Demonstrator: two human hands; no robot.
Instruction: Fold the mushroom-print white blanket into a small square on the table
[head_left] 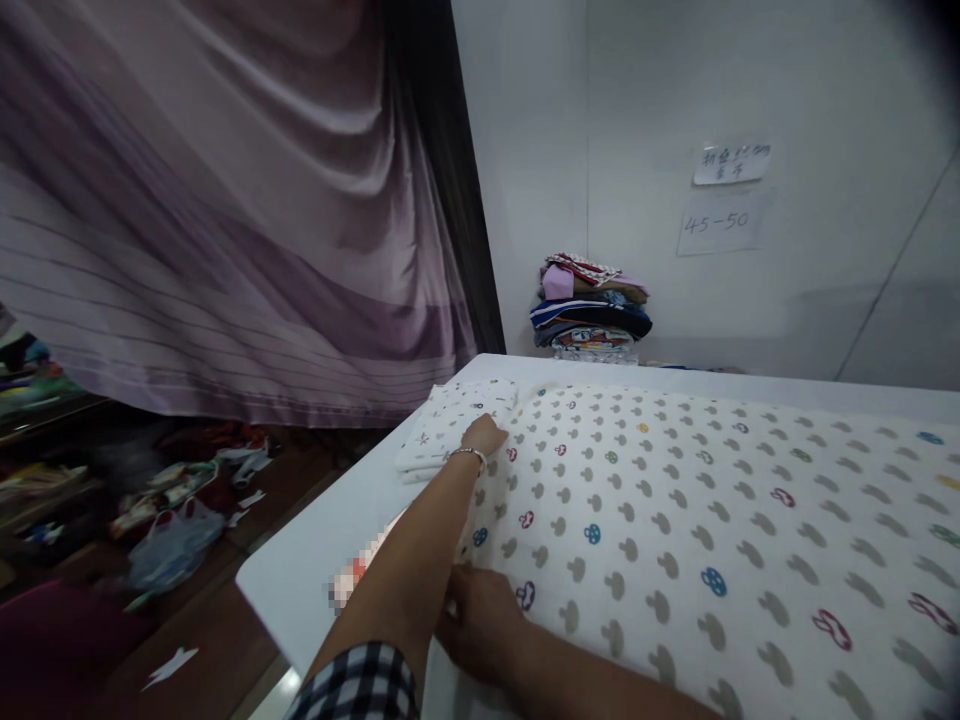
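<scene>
A white cloth [622,490] printed with grey and coloured mushrooms lies spread over the white table [330,555]. My left hand [484,435], with a bracelet at the wrist, reaches to the far part of the cloth's left edge. Its fingers are closed at that edge, partly hidden behind the hand. Nearer to me, my right hand [484,620] has its fingers curled around the near left part of the same edge. Just beyond my left hand, a folded white cloth [431,440] with small dark prints rests on the table.
A stack of folded fabrics [592,310] stands behind the table against the wall. Two handwritten paper signs [720,222] hang there. A purple curtain [300,250] drapes at the left. Below it are a plastic bag [176,540] and scraps on the floor.
</scene>
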